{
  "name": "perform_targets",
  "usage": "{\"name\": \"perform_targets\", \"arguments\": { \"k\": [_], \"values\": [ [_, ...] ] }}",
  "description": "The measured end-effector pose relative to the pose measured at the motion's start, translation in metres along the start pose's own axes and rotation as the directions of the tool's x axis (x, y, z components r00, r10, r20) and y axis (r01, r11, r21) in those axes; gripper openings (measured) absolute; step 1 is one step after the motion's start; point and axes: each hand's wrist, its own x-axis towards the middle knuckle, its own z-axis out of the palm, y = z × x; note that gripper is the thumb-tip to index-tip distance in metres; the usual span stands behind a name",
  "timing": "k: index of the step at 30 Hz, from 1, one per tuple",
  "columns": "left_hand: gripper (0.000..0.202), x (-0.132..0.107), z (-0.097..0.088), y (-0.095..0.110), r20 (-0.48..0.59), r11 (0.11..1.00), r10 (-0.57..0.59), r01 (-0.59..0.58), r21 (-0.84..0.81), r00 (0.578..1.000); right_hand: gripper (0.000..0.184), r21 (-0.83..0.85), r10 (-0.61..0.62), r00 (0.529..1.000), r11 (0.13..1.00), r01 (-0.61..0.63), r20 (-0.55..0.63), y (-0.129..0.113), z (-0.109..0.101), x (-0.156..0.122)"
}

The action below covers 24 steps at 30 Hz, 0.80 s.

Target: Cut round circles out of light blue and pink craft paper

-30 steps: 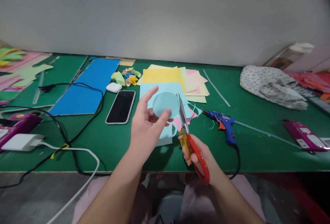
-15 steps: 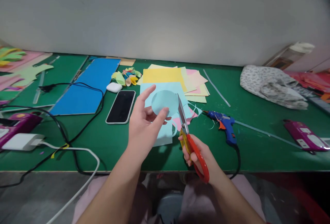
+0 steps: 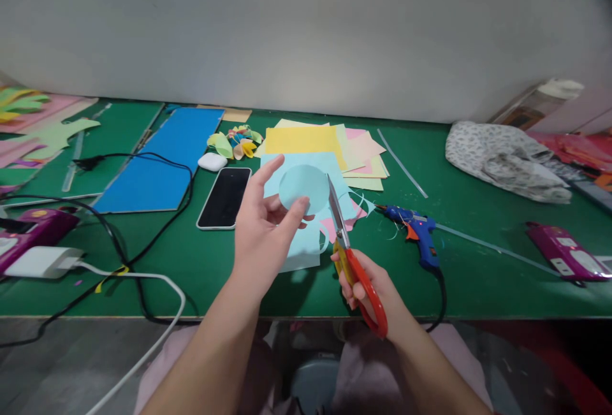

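My left hand (image 3: 266, 230) pinches a light-blue paper circle (image 3: 304, 188) between thumb and fingers, lifted above the green table. My right hand (image 3: 370, 287) grips red and yellow scissors (image 3: 351, 255), blades together and pointing up beside the circle's right edge. Under both hands lies a light-blue sheet (image 3: 306, 236) with cut-out curves and pink scraps (image 3: 342, 222).
A stack of yellow and pink sheets (image 3: 329, 147) lies behind. A phone (image 3: 224, 197), white earbud case (image 3: 211, 161), paper flowers (image 3: 235, 141) and blue sheet (image 3: 165, 160) are left. A blue glue gun (image 3: 417, 230) is right. Cables (image 3: 119, 236) and a charger (image 3: 41, 262) are far left.
My left hand has lifted the circle slightly up and to the left. The scissors have shifted a little left with it.
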Motion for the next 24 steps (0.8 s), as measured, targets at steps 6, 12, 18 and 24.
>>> {"name": "perform_targets", "arguments": {
  "k": [6, 12, 18, 24],
  "values": [
    [0.061, 0.0011, -0.0008, 0.0006, -0.035, 1.0, 0.001, -0.001, 0.002, 0.999, 0.073, -0.022, 0.006, 1.0, 1.0, -0.006, -0.004, -0.0038, 0.0022, -0.0005],
    [0.06, 0.0026, -0.0028, -0.0001, -0.046, 1.0, 0.023, -0.022, 0.022, 0.999, 0.076, 0.0, 0.005, 1.0, 1.0, -0.005, 0.007, 0.0007, -0.0001, 0.0003],
    [0.059, 0.0038, -0.0046, 0.0009, -0.069, 0.999, 0.031, -0.029, 0.042, 0.997, 0.075, -0.007, -0.015, 1.0, 1.0, 0.015, 0.018, 0.0024, -0.0017, 0.0001],
    [0.058, 0.0049, -0.0039, 0.0061, -0.115, 0.998, 0.022, -0.016, 0.053, 0.993, 0.074, -0.004, -0.011, 1.0, 1.0, 0.011, 0.027, 0.0043, -0.0026, 0.0002]
  ]
}}
